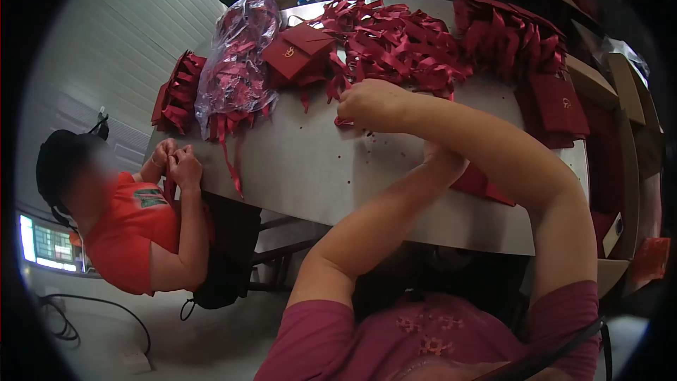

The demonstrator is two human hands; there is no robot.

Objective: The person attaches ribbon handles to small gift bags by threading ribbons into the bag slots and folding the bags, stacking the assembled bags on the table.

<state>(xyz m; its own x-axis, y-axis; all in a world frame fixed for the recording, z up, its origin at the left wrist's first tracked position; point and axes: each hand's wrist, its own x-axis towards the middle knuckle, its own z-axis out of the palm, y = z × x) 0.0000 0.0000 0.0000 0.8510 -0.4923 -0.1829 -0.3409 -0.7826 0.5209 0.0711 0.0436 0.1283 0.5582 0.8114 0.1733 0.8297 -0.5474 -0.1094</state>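
Observation:
My right hand (pixel 363 104) reaches across to the near edge of the ribbon pile (pixel 402 42), its fingers closed on a dark red ribbon (pixel 343 121). Beneath my right forearm, my left hand (pixel 447 153) is mostly hidden, and its fingers do not show. A flat dark red bag (pixel 483 185) lies on the table just right of my left wrist. Behind my right hand, a red bag with a gold emblem (pixel 295 51) rests against the ribbons.
A co-worker (pixel 151 233) sits at the left, hands together on something red. Plastic-wrapped ribbons (pixel 240 63) and red bags (pixel 181 92) lie on the grey table (pixel 303 169). More bags (pixel 557 106) stand at the right, beside cardboard boxes (pixel 624 169).

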